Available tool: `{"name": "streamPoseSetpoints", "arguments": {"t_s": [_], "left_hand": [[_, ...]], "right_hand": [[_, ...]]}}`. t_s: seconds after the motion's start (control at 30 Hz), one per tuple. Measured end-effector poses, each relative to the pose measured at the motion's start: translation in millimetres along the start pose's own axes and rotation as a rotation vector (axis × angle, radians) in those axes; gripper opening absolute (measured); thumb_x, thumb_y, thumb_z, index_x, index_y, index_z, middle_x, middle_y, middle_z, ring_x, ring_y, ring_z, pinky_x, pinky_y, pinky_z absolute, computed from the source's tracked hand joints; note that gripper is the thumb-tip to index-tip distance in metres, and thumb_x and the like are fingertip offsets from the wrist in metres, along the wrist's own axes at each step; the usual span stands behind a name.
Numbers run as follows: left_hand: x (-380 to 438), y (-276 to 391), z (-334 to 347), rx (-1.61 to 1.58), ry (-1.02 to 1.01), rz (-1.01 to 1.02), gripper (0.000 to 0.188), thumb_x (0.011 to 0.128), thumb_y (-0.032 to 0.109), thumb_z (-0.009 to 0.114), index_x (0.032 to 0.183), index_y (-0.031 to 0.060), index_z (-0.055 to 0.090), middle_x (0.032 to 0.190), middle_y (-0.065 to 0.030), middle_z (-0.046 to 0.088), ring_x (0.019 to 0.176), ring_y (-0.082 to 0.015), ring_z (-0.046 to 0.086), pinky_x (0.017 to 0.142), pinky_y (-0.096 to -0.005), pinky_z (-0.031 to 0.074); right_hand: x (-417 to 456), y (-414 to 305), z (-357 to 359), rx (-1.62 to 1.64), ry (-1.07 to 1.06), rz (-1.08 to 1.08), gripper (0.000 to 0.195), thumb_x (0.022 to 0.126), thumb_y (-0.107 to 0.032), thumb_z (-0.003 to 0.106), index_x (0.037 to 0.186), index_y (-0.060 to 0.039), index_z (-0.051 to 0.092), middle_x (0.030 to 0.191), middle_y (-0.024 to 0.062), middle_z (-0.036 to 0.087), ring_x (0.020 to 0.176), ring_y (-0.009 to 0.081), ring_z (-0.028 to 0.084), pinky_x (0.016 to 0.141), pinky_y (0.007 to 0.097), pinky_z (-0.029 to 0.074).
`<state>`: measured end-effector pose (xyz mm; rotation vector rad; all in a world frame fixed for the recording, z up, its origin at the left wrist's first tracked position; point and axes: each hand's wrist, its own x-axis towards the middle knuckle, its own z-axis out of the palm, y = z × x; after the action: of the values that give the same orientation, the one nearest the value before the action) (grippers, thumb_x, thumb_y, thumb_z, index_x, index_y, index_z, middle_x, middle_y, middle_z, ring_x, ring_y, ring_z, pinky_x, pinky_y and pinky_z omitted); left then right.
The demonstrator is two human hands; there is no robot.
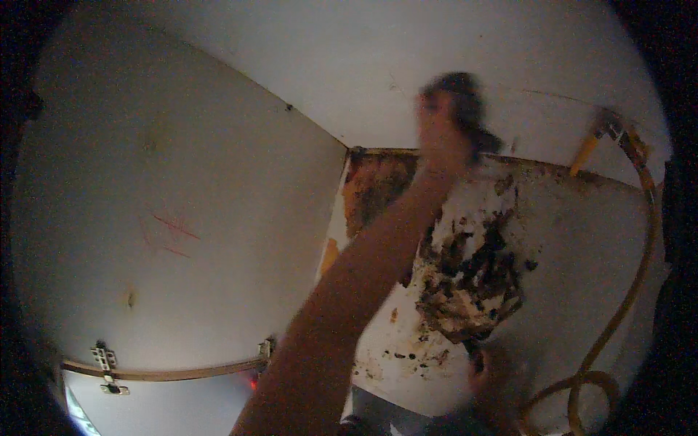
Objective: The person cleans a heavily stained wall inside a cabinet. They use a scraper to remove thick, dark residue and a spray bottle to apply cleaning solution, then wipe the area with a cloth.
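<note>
My left hand (444,128), blurred, is raised across the middle near the top edge of a stained white panel (392,376). It seems to grip a dark object (469,101), too blurred to name. Lower right, my right hand (481,373) sits partly in shadow, its fingers around a dark narrow object (474,351). Just above that hand is a broken clump of dark and tan comb-like material (474,305). Whether the clump sticks to the panel or is held up, I cannot tell. Brown residue (376,188) coats the corner behind my left wrist.
A yellowish hose (646,234) with a nozzle end (613,128) hangs at the right and loops low down. At the left, a plain panel (180,180) bears red marks. Below it, metal cabinet hinges (103,357) join a pale door (163,406).
</note>
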<state>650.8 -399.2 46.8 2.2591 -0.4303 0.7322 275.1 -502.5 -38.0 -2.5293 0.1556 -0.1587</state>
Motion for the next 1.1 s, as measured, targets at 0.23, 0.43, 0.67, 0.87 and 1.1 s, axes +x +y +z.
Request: {"name": "streamPoseSetpoints", "arguments": {"t_s": [0.23, 0.43, 0.67, 0.87, 1.1], "left_hand": [[155, -106, -195, 0.479, 0.783, -0.124, 0.046, 0.066, 0.004, 0.060, 0.110, 0.0002, 0.045, 0.107, -0.0201, 0.048, 0.100, -0.0360, 0.046, 0.089, -0.0439, 0.037], [202, -61, -208, 0.757, 0.638, 0.021, 0.042, 0.068, 0.007, 0.059, 0.108, 0.0038, 0.048, 0.109, -0.0161, 0.048, 0.104, -0.0344, 0.043, 0.091, -0.0442, 0.036], [42, -44, -57, 0.680, -0.052, 0.625, 0.037, 0.069, 0.011, 0.058, 0.106, 0.0080, 0.052, 0.112, -0.0115, 0.049, 0.109, -0.0327, 0.041, 0.094, -0.0445, 0.033], [-17, -107, -142, 0.967, -0.327, 0.636, 0.034, 0.070, 0.014, 0.057, 0.104, 0.0115, 0.055, 0.114, -0.0074, 0.050, 0.114, -0.0311, 0.039, 0.096, -0.0448, 0.031], [74, 58, -82, 0.695, 0.119, 0.751, 0.030, 0.071, 0.018, 0.055, 0.101, 0.0157, 0.059, 0.116, -0.0028, 0.051, 0.119, -0.0294, 0.036, 0.099, -0.0451, 0.029]], "right_hand": [[-3, 11, -4, 0.069, -0.092, -0.095, 0.020, 0.071, -0.018, 0.062, 0.085, -0.0039, 0.059, 0.077, 0.0156, 0.057, 0.070, 0.0333, 0.055, 0.063, 0.0441, 0.045], [6, 10, -8, 0.066, -0.124, -0.114, 0.019, 0.071, -0.018, 0.062, 0.083, -0.0042, 0.059, 0.075, 0.0153, 0.057, 0.068, 0.0325, 0.055, 0.061, 0.0436, 0.045], [4, 21, -12, 0.050, -0.108, -0.145, 0.017, 0.070, -0.019, 0.062, 0.080, -0.0045, 0.059, 0.072, 0.0150, 0.056, 0.065, 0.0316, 0.055, 0.058, 0.0431, 0.045], [7, 29, 19, 0.134, -0.153, -0.195, 0.017, 0.070, -0.019, 0.062, 0.078, -0.0048, 0.059, 0.069, 0.0148, 0.056, 0.063, 0.0309, 0.055, 0.056, 0.0427, 0.045], [15, 28, -7, 0.025, -0.223, -0.163, 0.015, 0.069, -0.021, 0.063, 0.073, -0.0068, 0.058, 0.061, 0.0114, 0.054, 0.058, 0.0292, 0.053, 0.052, 0.0426, 0.043]]}}
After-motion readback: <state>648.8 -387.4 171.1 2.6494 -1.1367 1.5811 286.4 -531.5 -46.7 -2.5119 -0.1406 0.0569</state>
